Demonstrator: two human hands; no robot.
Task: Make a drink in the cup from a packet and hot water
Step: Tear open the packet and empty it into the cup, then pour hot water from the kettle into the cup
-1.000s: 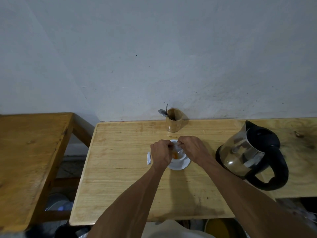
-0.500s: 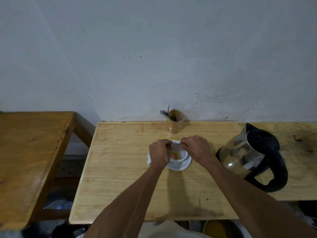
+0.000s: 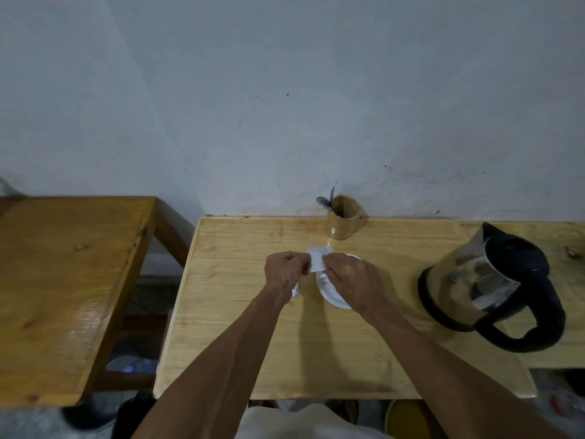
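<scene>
A darker wooden table stands left of the light wooden table. On the light table, the left hand and right hand pinch a small white packet between closed fingertips, one at each side, just above the white saucer; the cup is hidden under the right hand. Behind the saucer, near the wall, a wooden holder keeps spoons. Well to the saucer's right sits a glass kettle with a black handle.
</scene>
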